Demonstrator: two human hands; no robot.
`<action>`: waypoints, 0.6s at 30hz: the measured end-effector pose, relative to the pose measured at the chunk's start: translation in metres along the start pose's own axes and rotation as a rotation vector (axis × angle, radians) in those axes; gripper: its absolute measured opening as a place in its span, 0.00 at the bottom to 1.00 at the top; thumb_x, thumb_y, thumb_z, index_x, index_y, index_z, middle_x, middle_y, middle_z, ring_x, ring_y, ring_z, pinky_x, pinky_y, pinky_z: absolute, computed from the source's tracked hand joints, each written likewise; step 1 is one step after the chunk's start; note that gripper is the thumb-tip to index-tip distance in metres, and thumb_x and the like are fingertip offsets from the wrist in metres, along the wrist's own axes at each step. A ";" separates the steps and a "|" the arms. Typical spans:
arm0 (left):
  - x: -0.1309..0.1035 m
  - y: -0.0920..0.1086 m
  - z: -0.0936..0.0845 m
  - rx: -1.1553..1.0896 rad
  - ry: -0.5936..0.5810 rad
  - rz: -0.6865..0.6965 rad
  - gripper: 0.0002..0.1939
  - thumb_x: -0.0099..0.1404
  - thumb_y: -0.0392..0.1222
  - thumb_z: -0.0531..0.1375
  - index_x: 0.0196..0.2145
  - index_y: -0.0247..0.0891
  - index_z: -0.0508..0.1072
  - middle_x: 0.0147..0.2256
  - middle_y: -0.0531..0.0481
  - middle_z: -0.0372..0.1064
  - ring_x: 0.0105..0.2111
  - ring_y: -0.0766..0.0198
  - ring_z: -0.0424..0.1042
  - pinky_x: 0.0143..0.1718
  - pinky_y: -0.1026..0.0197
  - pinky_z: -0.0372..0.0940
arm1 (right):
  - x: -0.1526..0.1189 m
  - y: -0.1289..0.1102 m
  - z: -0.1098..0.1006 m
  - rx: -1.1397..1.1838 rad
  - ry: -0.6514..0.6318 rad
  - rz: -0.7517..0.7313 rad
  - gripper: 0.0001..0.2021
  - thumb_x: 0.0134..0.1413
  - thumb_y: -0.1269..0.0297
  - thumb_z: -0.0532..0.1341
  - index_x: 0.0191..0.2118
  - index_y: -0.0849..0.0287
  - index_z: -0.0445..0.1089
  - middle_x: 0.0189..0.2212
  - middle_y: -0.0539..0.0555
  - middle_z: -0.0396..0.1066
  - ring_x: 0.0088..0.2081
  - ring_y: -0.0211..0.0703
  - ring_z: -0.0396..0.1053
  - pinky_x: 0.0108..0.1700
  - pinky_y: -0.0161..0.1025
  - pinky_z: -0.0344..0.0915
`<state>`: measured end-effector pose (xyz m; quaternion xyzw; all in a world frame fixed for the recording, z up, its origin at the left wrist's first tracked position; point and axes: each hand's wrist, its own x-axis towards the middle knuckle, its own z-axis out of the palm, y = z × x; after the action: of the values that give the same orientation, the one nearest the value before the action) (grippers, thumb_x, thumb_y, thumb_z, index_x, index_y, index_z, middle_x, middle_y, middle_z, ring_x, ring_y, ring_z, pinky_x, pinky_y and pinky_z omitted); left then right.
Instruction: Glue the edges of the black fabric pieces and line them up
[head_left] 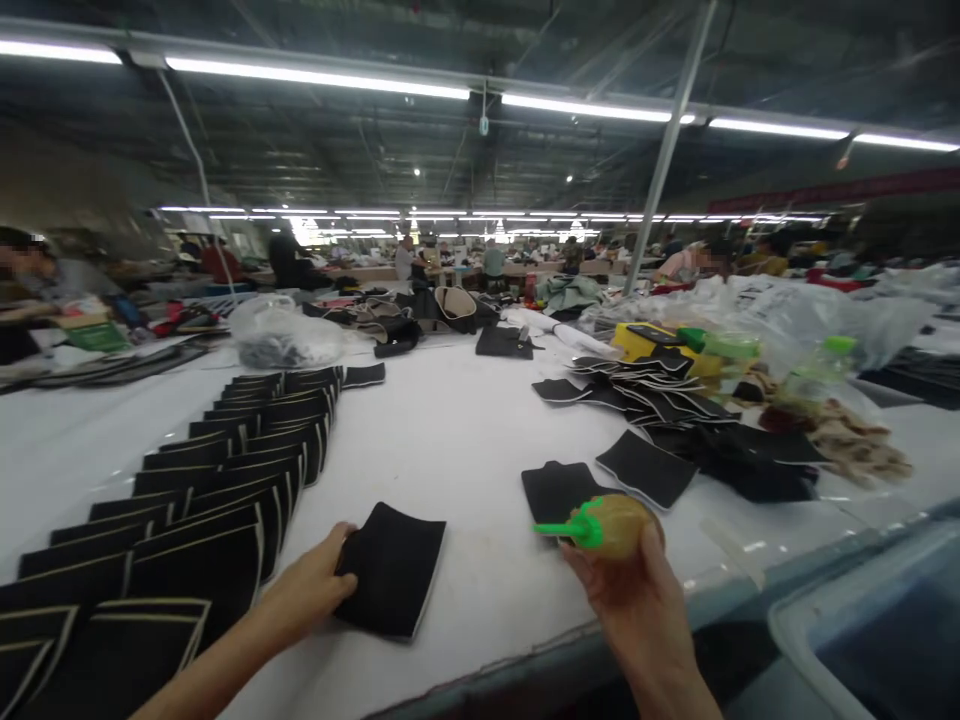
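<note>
Here, left hand (311,590) on black piece (391,568), right hand (637,590) around glue bottle (611,527).

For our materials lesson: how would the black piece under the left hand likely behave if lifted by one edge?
The black piece lies flat and thin on the white table, so it probably bends or droops, yet its crisp, straight edges suggest some body. It looks light. The left hand presses only its edge, so it may slide easily.

Left hand (311,590) flat, fingers (343,562) extended – right hand (637,590) curled tight
</note>
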<state>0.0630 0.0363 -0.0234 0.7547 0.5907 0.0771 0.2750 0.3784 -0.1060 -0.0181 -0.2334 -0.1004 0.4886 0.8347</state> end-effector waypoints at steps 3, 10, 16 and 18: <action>-0.022 -0.003 0.005 0.238 0.229 0.009 0.30 0.56 0.44 0.54 0.56 0.34 0.61 0.52 0.38 0.62 0.54 0.47 0.59 0.52 0.51 0.56 | -0.002 0.019 0.012 -0.057 -0.008 0.022 0.17 0.45 0.62 0.72 0.43 0.56 0.73 0.41 0.56 0.75 0.42 0.55 0.74 0.39 0.52 0.75; -0.027 0.045 0.030 0.185 0.017 0.142 0.27 0.61 0.50 0.53 0.55 0.33 0.64 0.52 0.39 0.58 0.51 0.51 0.61 0.49 0.55 0.61 | -0.007 0.035 0.033 -0.232 -0.033 0.035 0.18 0.43 0.62 0.73 0.42 0.59 0.73 0.38 0.57 0.76 0.39 0.53 0.74 0.38 0.49 0.75; -0.024 0.064 0.022 0.366 -0.058 0.154 0.20 0.60 0.43 0.56 0.48 0.33 0.68 0.50 0.37 0.59 0.49 0.50 0.62 0.47 0.53 0.64 | -0.009 0.042 0.027 -0.335 -0.018 -0.001 0.20 0.45 0.59 0.72 0.44 0.59 0.71 0.38 0.57 0.75 0.38 0.52 0.74 0.39 0.48 0.75; -0.024 0.069 0.018 0.384 -0.081 0.153 0.19 0.60 0.42 0.56 0.47 0.32 0.67 0.50 0.36 0.59 0.49 0.49 0.63 0.46 0.52 0.64 | -0.008 0.045 0.028 -0.374 -0.018 -0.023 0.21 0.45 0.59 0.72 0.45 0.60 0.69 0.38 0.57 0.75 0.38 0.52 0.74 0.38 0.48 0.75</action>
<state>0.1229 -0.0024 0.0011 0.8384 0.5238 -0.0466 0.1432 0.3289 -0.0863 -0.0154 -0.3789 -0.1995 0.4540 0.7814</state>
